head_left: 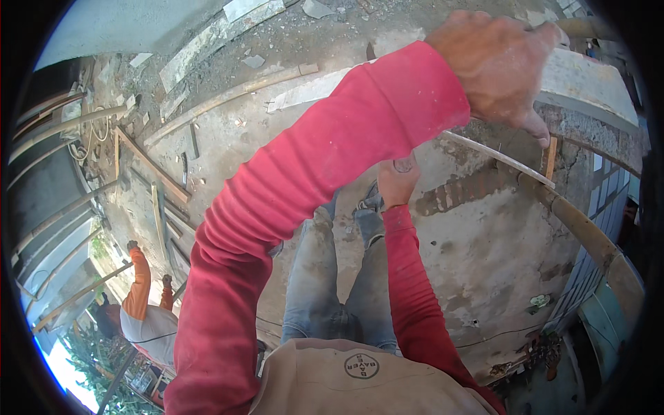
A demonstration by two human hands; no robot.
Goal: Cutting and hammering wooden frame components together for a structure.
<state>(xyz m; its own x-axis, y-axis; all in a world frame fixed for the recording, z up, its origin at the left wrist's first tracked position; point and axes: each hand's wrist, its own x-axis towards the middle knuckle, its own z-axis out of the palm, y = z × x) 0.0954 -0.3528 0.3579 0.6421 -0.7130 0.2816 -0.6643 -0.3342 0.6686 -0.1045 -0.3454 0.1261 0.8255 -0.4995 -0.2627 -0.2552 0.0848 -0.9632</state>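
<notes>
My left arm in a red sleeve crosses the view to the upper right. My left hand [487,66] is at a pale, plastered beam [588,86], thumb spread away from the fingers. The thumb tip is beside a short upright wood piece [551,158]; whether it touches is unclear. Some fingers are partly hidden. Lower and nearer the middle, my right hand [398,182] is closed in a fist in front of my legs; anything inside it is hidden. A thin, pale wooden strip [498,158] slants between my right hand and the wood piece.
Bamboo poles [588,235] run along the right, near a patterned grille [588,270]. Exposed brick [456,194] shows in the worn surface below me. Loose boards [152,166] and rubble lie left. Another person [145,315] in orange sleeves stands among poles at lower left.
</notes>
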